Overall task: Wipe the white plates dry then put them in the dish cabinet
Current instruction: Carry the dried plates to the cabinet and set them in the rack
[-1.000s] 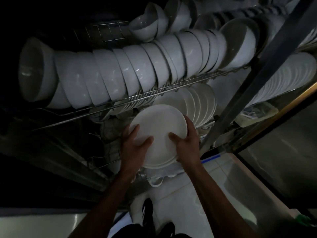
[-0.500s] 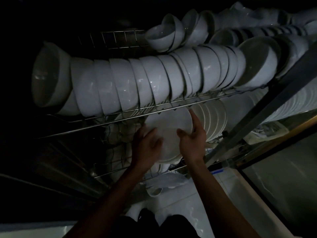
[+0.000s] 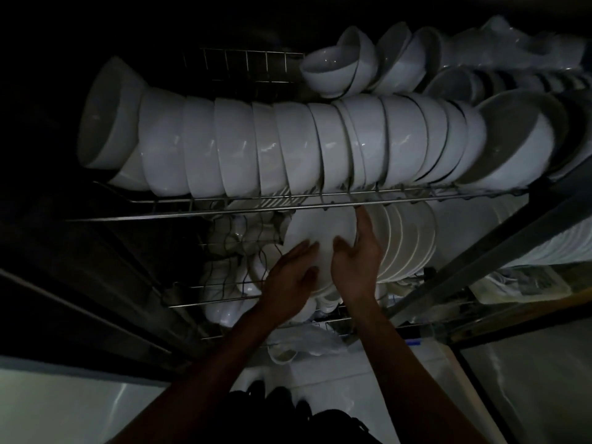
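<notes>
Dim cabinet interior, wire racks. Upper rack [image 3: 288, 208] above the hands carries a long row of white bowls [image 3: 288, 145] on edge. Both hands hold one white plate [image 3: 320, 232] upright on the lower rack, just under the upper rail. Left hand [image 3: 288, 277] grips its left edge, fingers over the face. Right hand [image 3: 357, 261] grips the right edge, thumb in front, fingers behind. Plate touches the row of stacked plates [image 3: 407, 241] right of the right hand. Pale floor [image 3: 320, 379] below the arms.
</notes>
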The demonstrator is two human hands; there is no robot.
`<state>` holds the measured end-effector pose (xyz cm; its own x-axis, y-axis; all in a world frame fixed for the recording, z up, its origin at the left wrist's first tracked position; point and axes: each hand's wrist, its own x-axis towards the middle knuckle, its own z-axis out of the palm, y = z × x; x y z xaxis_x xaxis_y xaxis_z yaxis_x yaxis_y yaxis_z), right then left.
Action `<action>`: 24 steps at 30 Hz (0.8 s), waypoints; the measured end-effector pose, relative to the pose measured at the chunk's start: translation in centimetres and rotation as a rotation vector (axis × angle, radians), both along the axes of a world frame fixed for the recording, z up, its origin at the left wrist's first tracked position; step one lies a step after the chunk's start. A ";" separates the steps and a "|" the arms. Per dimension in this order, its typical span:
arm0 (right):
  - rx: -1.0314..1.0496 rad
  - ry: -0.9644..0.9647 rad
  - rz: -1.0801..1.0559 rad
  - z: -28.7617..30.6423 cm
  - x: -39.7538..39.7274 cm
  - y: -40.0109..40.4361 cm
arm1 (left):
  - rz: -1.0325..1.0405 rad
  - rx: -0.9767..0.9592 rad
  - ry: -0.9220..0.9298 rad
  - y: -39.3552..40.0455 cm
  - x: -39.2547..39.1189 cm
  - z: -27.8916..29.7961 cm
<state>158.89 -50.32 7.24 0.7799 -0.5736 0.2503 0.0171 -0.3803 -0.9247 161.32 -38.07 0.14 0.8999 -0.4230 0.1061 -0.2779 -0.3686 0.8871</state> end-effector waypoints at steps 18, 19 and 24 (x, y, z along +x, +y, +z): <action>-0.261 0.065 0.123 0.0 2.2 -0.2 | -0.019 -0.096 0.203 -1.0 1.3 -1.3; -0.268 0.069 0.117 -0.1 2.2 -0.2 | -0.010 -0.082 0.193 -1.1 1.4 -1.7; -0.334 0.085 0.110 -0.5 1.9 -0.4 | 0.014 -0.097 0.208 -0.6 1.6 -2.8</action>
<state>160.83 -50.71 6.77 0.8588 -0.3822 0.3411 0.0030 -0.6620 -0.7495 162.95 -38.65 -2.62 0.9125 -0.4069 -0.0426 -0.0810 -0.2817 0.9561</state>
